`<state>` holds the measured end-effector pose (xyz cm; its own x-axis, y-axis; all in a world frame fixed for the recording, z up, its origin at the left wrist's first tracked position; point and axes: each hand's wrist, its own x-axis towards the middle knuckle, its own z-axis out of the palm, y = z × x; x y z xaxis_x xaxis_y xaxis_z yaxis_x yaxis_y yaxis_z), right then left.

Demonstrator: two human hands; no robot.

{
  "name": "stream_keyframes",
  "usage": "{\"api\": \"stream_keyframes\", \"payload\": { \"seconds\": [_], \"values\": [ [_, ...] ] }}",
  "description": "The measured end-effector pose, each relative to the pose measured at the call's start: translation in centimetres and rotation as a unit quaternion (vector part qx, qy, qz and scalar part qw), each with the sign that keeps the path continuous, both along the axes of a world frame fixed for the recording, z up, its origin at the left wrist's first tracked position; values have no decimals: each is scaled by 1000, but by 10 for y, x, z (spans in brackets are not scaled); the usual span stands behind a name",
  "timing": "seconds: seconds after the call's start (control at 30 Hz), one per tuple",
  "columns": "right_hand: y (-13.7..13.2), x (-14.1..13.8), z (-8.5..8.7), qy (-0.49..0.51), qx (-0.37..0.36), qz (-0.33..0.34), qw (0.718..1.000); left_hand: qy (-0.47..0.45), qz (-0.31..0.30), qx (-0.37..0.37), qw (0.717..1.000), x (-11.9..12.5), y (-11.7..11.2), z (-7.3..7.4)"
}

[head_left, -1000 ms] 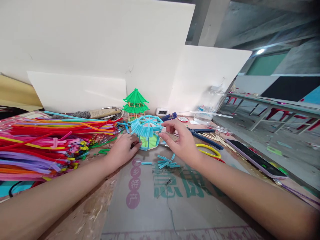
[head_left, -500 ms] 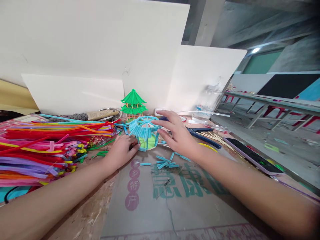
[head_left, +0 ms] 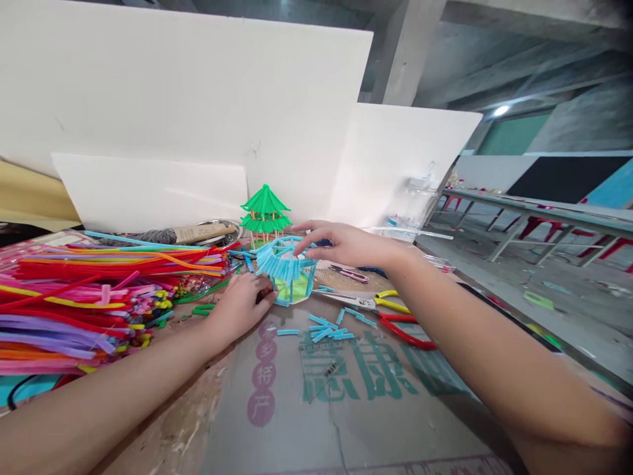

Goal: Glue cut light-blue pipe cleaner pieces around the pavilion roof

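Note:
A small pavilion model (head_left: 284,264) of light blue pipe cleaners stands in the middle, with a partly covered roof and a green floor. My left hand (head_left: 242,303) is closed at the left of its base, thumb and fingers gripping the lower edge. My right hand (head_left: 341,243) reaches over the roof's right side with fingers stretched and apart. Whether its fingertips touch the roof I cannot tell. Short blue pipe cleaner pieces (head_left: 329,330) lie in front of the model. Behind it stands a green two-tiered pavilion model (head_left: 266,210).
Bundles of coloured pipe cleaners (head_left: 74,303) lie at the left. Scissors with red and yellow handles (head_left: 390,307) lie under my right forearm. Small snips (head_left: 350,274) lie farther back. A clear plastic bottle (head_left: 410,204) stands by the white boards (head_left: 198,99).
My right hand has moved left over the roof and its fingers have come lower. The scissors now show below my right forearm. My left hand stays at the base.

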<state>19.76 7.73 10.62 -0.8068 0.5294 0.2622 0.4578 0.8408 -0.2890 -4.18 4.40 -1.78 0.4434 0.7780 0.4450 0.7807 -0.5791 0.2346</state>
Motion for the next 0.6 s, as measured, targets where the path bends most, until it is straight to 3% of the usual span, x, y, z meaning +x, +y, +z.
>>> {"api": "stream_keyframes", "payload": {
  "seconds": [0.27,0.47,0.6],
  "values": [
    [-4,-8,-17,107,-24,-51,993,-2,-1,-5,1000,0,-1,2],
    [-8,-6,-10,185,-96,-72,975,1,3,-8,1000,1,-1,2],
    [-17,0,-3,243,-184,-43,951,1,5,-10,1000,1,0,1]
  ]
}}
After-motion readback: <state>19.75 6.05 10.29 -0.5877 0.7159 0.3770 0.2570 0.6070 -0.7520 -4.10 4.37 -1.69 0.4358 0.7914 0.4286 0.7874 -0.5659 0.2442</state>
